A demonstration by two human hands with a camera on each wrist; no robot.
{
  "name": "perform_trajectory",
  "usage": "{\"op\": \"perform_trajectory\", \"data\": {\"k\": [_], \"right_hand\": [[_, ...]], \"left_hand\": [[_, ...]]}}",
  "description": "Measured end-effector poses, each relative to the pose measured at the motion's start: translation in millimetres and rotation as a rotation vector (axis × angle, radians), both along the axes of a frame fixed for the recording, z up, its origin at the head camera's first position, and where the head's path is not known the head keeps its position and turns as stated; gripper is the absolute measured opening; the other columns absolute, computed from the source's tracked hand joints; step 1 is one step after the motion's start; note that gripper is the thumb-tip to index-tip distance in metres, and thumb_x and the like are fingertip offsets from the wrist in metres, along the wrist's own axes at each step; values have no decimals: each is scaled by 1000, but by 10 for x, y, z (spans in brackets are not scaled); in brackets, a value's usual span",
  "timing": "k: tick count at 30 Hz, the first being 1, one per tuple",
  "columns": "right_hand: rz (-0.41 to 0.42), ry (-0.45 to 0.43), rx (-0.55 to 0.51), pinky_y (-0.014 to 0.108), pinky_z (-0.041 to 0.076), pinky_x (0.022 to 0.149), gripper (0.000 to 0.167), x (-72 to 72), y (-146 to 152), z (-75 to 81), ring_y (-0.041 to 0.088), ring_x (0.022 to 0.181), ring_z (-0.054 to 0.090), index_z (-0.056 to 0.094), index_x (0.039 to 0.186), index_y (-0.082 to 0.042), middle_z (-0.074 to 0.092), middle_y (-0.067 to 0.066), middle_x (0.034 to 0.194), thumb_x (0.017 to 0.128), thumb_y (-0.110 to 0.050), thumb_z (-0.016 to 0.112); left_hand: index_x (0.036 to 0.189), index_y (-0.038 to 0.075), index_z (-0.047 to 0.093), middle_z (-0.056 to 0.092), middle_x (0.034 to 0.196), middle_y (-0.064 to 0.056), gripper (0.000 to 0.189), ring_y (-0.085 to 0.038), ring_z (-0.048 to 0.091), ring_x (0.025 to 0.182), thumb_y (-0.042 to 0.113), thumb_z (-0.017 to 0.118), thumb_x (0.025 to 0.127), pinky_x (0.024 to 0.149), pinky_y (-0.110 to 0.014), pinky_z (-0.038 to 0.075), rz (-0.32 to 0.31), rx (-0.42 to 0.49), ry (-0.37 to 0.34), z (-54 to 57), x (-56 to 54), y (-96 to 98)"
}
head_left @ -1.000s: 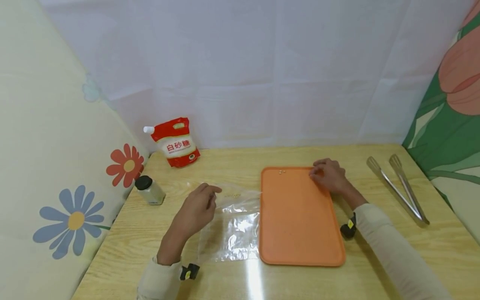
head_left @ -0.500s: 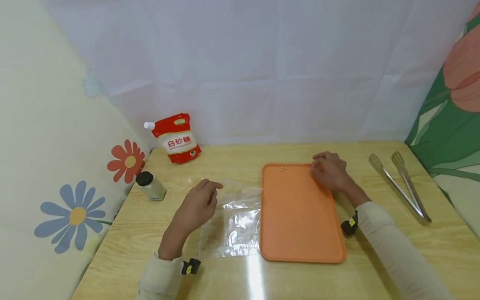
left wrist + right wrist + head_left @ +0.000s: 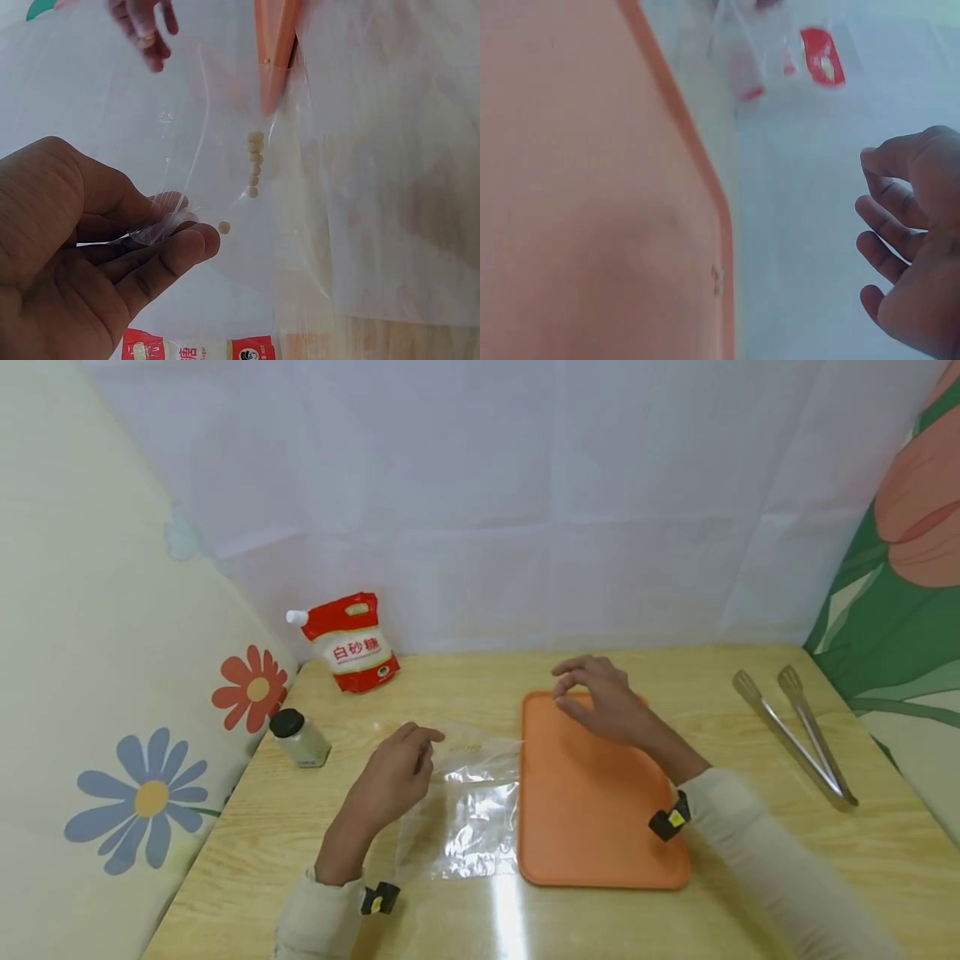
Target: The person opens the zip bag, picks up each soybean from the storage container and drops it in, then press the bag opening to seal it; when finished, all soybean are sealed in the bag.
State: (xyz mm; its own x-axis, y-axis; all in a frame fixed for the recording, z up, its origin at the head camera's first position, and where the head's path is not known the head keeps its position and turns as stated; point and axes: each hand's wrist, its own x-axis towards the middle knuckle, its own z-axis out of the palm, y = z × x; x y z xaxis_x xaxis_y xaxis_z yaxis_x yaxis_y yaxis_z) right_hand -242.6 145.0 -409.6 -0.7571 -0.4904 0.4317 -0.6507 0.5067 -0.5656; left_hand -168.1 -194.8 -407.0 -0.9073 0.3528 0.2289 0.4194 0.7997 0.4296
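Note:
My left hand point(image 3: 392, 777) pinches the mouth of a clear plastic bag point(image 3: 480, 818) between thumb and fingers. In the left wrist view, several pale round soybeans point(image 3: 255, 159) lie inside the bag, in a rough row beyond the fingertips. Over the far end of an orange tray point(image 3: 592, 810) hovers my right hand point(image 3: 600, 697), thumb and index finger together, the other fingers loosely bent. A pale speck, apparently a soybean point(image 3: 148, 37), shows at its fingertips in the left wrist view. A few soybeans point(image 3: 717, 279) lie along the tray's edge in the right wrist view.
A red and white sugar pouch point(image 3: 352, 643) stands at the back left of the wooden table point(image 3: 450, 685). Nearer on the left is a black-lidded jar point(image 3: 302, 739). Metal tongs point(image 3: 798, 739) lie at the far right. A white sheet point(image 3: 480, 527) hangs behind.
My right hand has lifted from the tray's far right corner and moved left across its far end, thumb and index finger together. The left hand stays at the bag.

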Motion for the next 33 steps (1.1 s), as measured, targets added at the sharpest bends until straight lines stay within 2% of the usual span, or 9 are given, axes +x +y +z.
{"op": "perform_trajectory", "data": {"k": [7,11,16,26,33], "right_hand": [[138,8,39,60,24,100,5,196,-517,168,27,131,40,69,97,-20,55,2,138,99,-23,65],[170,13,63,57,27,99,3,230,-726,188,24,128,42,69,97,-21,55,-1,137,98,-24,67],[190,3,81,56,28,99,6,246,-874,165,22,126,42,70,97,-20,56,-2,135,98,-25,67],[201,-13,85,56,29,100,3,232,-917,94,23,126,44,69,101,-24,55,-1,136,98,-23,67],[149,-4,17,59,27,104,7,142,-648,158,23,131,43,66,106,-27,54,-3,138,101,-26,62]], "left_hand": [[118,-3,66,60,99,-8,26,-16,53,76,-2,57,94,66,-32,49,-15,5,30,-3,8,-10],[116,-3,66,59,97,-8,24,-15,53,74,-3,58,93,66,-33,49,-31,6,79,-3,3,-20],[115,-2,66,59,95,-8,24,-14,52,73,-2,59,93,66,-33,48,-24,1,78,-7,6,-31],[116,-2,66,59,97,-8,23,-15,53,74,-2,59,93,66,-33,49,-23,-4,73,-24,22,-29],[117,-3,65,59,97,-9,25,-15,52,74,-3,58,93,66,-33,49,-31,8,72,-19,29,-27]]}}
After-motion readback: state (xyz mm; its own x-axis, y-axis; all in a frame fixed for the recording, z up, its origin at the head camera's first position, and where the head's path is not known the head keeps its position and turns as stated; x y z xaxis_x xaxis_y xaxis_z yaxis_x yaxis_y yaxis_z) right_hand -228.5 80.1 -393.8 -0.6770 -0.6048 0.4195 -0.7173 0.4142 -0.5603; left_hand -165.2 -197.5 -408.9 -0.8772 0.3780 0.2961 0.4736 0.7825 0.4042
